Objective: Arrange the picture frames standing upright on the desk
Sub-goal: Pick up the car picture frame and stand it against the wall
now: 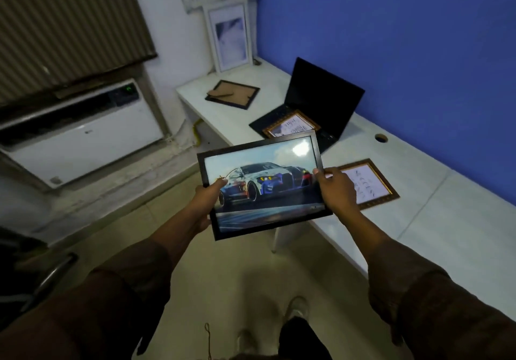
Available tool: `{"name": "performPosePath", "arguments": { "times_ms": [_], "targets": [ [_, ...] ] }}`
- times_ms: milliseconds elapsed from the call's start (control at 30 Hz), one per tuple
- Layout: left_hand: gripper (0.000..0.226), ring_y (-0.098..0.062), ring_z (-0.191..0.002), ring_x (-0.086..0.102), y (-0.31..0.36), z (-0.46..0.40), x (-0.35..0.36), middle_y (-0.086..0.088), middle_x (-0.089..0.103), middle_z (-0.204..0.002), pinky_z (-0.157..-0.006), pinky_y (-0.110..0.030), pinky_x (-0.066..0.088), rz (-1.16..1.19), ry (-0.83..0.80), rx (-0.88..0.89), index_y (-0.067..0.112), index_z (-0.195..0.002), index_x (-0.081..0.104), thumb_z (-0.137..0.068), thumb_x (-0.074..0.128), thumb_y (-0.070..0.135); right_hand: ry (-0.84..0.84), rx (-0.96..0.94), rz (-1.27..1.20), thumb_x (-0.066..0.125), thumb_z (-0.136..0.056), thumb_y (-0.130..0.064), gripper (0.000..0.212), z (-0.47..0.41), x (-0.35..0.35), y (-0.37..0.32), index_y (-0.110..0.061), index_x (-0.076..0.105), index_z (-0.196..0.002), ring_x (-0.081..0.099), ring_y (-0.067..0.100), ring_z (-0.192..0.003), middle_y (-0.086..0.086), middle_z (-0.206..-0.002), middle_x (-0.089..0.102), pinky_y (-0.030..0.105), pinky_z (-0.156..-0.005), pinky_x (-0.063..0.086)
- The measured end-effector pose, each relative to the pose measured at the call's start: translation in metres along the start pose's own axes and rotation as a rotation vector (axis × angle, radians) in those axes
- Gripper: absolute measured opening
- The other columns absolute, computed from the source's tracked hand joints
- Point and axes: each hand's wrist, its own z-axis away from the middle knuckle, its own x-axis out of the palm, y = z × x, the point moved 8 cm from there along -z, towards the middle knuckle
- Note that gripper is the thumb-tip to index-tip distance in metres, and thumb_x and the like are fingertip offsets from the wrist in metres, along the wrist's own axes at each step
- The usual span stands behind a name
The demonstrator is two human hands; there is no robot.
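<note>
I hold a black-framed car picture [262, 183] in the air in front of the white desk [418, 214], tilted face up. My left hand [205, 206] grips its left edge and my right hand [335, 189] grips its right edge. A white frame [230, 35] stands upright against the wall at the desk's far end. A dark frame [233, 94] lies face down near it. One gold frame [291, 126] rests on the laptop's keyboard. Another gold frame [368, 183] lies flat on the desk, partly hidden behind my right hand.
An open black laptop [321, 100] sits against the blue wall. A round cable hole [381, 137] is in the desk top. A white air-conditioning unit [81, 133] is at the left under a blind. My shoes [297, 308] show on the tiled floor.
</note>
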Motion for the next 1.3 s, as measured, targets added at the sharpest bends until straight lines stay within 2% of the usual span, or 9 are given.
{"name": "performPosePath", "arguments": {
  "times_ms": [67,167,333,433,533,700,900,1167,1300],
  "targets": [
    [0.065,-0.027,-0.112,0.060,0.033,-0.004,-0.012,-0.011,0.060,-0.136,-0.075,-0.036,0.049,0.016,-0.004,0.064,0.022,-0.134,0.054,-0.080,0.067,0.055,0.024,-0.057,-0.030,0.045,-0.095,-0.060,0.052,-0.012,-0.005,-0.034,-0.019,0.063,-0.122,0.065,0.029,-0.102,0.010,-0.116,0.069,0.041,-0.086,0.053],
    [0.082,-0.031,-0.120,0.057,0.085,-0.013,-0.031,-0.007,0.056,-0.140,-0.092,-0.049,0.049,0.010,0.022,0.128,0.027,-0.138,0.047,-0.068,0.069,0.065,0.070,-0.158,-0.043,0.045,-0.095,-0.059,0.052,-0.039,-0.016,-0.084,-0.021,0.063,-0.124,0.065,0.029,-0.106,0.010,-0.121,0.067,0.041,-0.087,0.052],
    [0.073,-0.023,-0.105,0.060,0.183,-0.038,-0.046,-0.002,0.054,-0.134,-0.078,-0.038,0.049,0.052,0.070,0.279,0.022,-0.141,0.039,-0.082,0.066,0.057,0.142,-0.265,-0.051,0.047,-0.092,-0.061,0.054,-0.104,-0.031,-0.162,-0.021,0.063,-0.125,0.064,0.028,-0.105,0.009,-0.119,0.066,0.037,-0.083,0.049],
    [0.089,-0.026,-0.118,0.060,0.237,-0.073,-0.053,0.002,0.055,-0.140,-0.098,-0.051,0.047,0.021,0.069,0.330,0.031,-0.140,0.042,-0.065,0.070,0.072,0.158,-0.327,-0.074,0.050,-0.094,-0.057,0.049,-0.149,-0.037,-0.203,-0.019,0.064,-0.121,0.063,0.026,-0.100,0.007,-0.114,0.067,0.033,-0.080,0.045],
    [0.095,-0.028,-0.120,0.059,0.301,-0.120,-0.053,0.004,0.056,-0.141,-0.102,-0.057,0.044,0.038,0.060,0.383,0.035,-0.137,0.045,-0.057,0.073,0.078,0.182,-0.331,-0.141,0.051,-0.094,-0.057,0.049,-0.203,-0.047,-0.239,-0.017,0.064,-0.119,0.059,0.020,-0.094,0.003,-0.109,0.066,0.035,-0.081,0.046],
    [0.067,-0.020,-0.116,0.048,0.383,-0.140,-0.031,0.007,0.047,-0.133,-0.095,-0.043,0.037,0.063,0.087,0.535,0.025,-0.146,0.034,-0.091,0.062,0.049,0.213,-0.350,-0.186,0.057,-0.093,-0.053,0.042,-0.269,-0.061,-0.273,-0.018,0.063,-0.116,0.064,0.024,-0.095,0.002,-0.106,0.068,0.038,-0.081,0.052],
    [0.061,-0.018,-0.120,0.047,0.452,-0.190,-0.001,0.006,0.048,-0.133,-0.095,-0.035,0.034,0.075,0.050,0.627,0.022,-0.147,0.031,-0.097,0.059,0.041,0.232,-0.341,-0.213,0.059,-0.093,-0.049,0.038,-0.337,-0.079,-0.299,-0.022,0.062,-0.120,0.064,0.018,-0.092,-0.002,-0.110,0.068,0.044,-0.087,0.056],
    [0.055,-0.016,-0.115,0.048,0.550,-0.278,0.061,0.004,0.051,-0.134,-0.093,-0.036,0.031,0.020,-0.077,0.713,0.026,-0.148,0.033,-0.099,0.056,0.035,0.315,-0.297,-0.210,0.065,-0.091,-0.037,0.036,-0.433,-0.094,-0.317,-0.022,0.060,-0.123,0.067,0.020,-0.097,-0.001,-0.109,0.069,0.044,-0.087,0.056],
    [0.048,-0.005,-0.101,0.057,0.601,-0.355,0.105,0.004,0.056,-0.132,-0.082,-0.023,0.041,-0.001,-0.159,0.741,0.023,-0.146,0.039,-0.101,0.055,0.027,0.366,-0.192,-0.187,0.066,-0.091,-0.033,0.031,-0.494,-0.091,-0.310,-0.021,0.061,-0.119,0.067,0.020,-0.098,-0.004,-0.103,0.067,0.044,-0.089,0.055]
  ]
}}
